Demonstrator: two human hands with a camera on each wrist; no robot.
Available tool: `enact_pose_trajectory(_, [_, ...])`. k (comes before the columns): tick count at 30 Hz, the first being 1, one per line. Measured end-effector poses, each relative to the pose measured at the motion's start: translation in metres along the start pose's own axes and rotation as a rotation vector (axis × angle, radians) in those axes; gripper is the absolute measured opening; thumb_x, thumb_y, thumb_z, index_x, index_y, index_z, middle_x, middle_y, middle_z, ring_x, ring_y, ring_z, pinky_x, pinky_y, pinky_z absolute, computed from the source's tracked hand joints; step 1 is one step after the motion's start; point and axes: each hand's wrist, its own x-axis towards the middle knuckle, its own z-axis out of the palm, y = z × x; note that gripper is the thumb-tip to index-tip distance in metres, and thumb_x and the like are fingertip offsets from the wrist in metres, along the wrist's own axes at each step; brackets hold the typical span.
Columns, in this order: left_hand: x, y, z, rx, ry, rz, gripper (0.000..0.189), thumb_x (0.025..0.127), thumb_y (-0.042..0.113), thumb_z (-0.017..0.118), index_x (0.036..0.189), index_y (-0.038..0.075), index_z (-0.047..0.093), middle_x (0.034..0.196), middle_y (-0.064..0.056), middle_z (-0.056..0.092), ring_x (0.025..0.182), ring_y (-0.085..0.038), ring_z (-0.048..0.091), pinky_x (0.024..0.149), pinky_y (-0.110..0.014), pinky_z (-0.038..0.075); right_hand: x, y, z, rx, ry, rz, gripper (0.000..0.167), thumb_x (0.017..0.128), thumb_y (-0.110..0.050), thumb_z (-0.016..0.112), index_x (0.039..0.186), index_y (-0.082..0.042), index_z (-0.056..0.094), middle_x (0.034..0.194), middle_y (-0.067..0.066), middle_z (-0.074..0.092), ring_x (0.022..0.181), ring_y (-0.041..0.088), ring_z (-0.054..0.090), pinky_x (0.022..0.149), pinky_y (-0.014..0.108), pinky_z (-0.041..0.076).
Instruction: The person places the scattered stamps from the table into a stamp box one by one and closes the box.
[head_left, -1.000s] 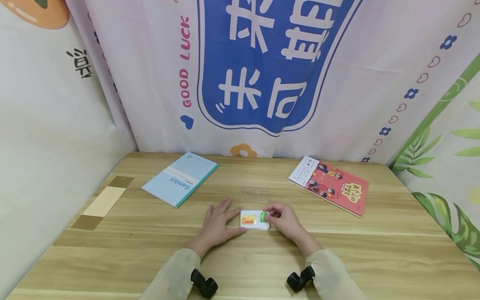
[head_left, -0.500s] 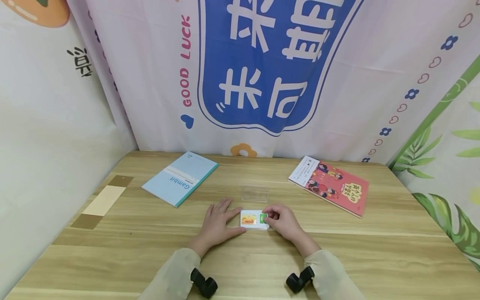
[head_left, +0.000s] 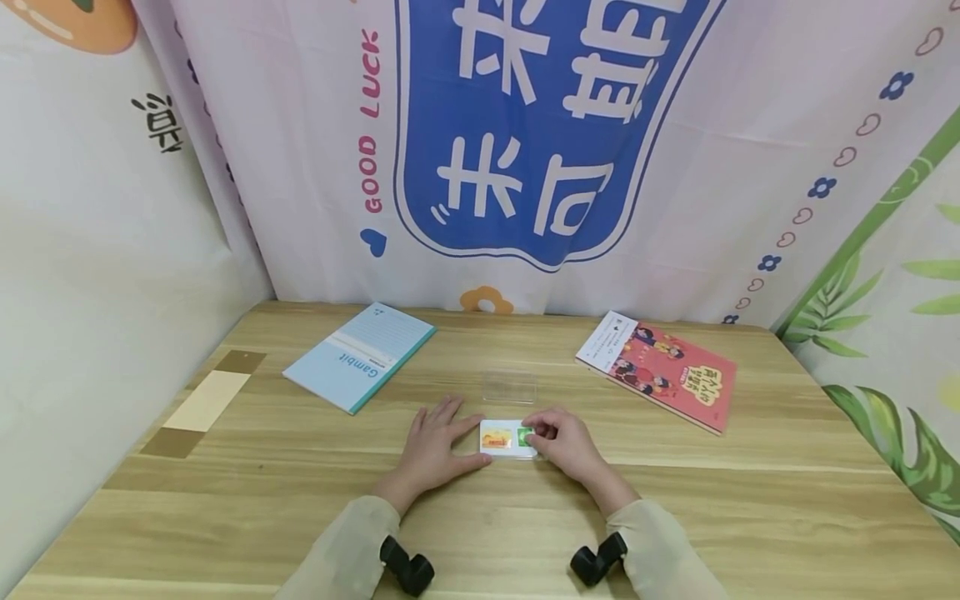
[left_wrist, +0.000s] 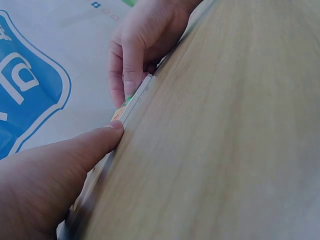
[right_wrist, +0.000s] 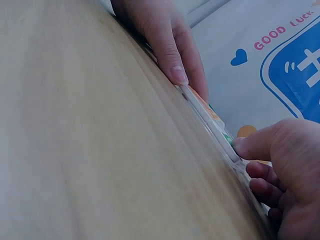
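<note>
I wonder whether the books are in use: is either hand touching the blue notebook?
No, the left hand and right hand are both at the flat white piece, with tabletop showing between them and the blue notebook.

Shows a card (head_left: 514,440) on a table (head_left: 495,521), between left hand (head_left: 438,448) and right hand (head_left: 564,442), with a left sticker (head_left: 496,438) on top and a right sticker (head_left: 521,437) partly under the right hand. Has a plastic piece (head_left: 509,387) just behind the card, a notebook (head_left: 360,358) toward the back left, a book (head_left: 671,375) toward the back right, a curtain (head_left: 315,258) behind the table.
</note>
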Motion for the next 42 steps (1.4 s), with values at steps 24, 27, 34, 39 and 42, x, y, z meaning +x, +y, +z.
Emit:
enact_pose_trajectory(24, [0.020,-0.012,-0.012,-0.269,0.062,-0.009,0.061,0.072,0.045,0.064,0.121,0.010,0.051,0.128,-0.015,0.039,0.119,-0.031,0.030,0.095,-0.052,0.018,0.014,0.001,-0.026,0.083,0.013,0.124,0.025,0.073,-0.005,0.067,0.097,0.000,0.062,0.073,0.002,0.054,0.067,0.015,0.048,0.059,0.026,0.042])
enact_pose_trajectory(27, [0.033,-0.019,-0.014,-0.330,0.056,-0.057,0.061,0.074,0.040,0.064,0.123,0.009,0.048,0.131,-0.014,0.036,0.121,-0.030,0.028,0.096,-0.048,0.018,0.026,0.006,-0.033,0.049,0.027,0.111,0.031,0.073,-0.005,0.066,0.103,0.001,0.060,0.077,0.004,0.054,0.070,0.017,0.050,0.063,0.028,0.044])
enact_pose_trajectory(34, [0.060,-0.029,-0.013,-0.318,-0.023,-0.140,0.068,0.071,0.042,0.067,0.128,0.012,0.043,0.136,-0.009,0.029,0.125,-0.026,0.019,0.099,-0.044,0.012,0.049,0.014,-0.036,-0.012,-0.034,0.144,0.050,0.074,-0.019,0.068,0.119,-0.005,0.051,0.111,0.012,0.054,0.102,0.025,0.048,0.088,0.039,0.035])
enact_pose_trajectory(39, [0.072,-0.030,-0.011,-0.294,-0.055,-0.137,0.070,0.069,0.043,0.068,0.127,0.013,0.044,0.137,-0.008,0.028,0.127,-0.025,0.015,0.100,-0.044,0.004,0.056,0.017,-0.032,-0.049,-0.098,0.158,0.063,0.073,-0.022,0.069,0.128,-0.005,0.041,0.129,0.014,0.039,0.118,0.028,0.033,0.097,0.040,0.023])
enact_pose_trajectory(42, [0.076,-0.031,-0.009,-0.250,-0.079,-0.128,0.072,0.069,0.046,0.067,0.128,0.013,0.043,0.138,-0.008,0.026,0.127,-0.026,0.012,0.100,-0.045,0.000,0.059,0.018,-0.029,-0.100,-0.135,0.137,0.067,0.074,-0.023,0.069,0.129,-0.001,0.038,0.132,0.016,0.034,0.121,0.030,0.027,0.098,0.040,0.020])
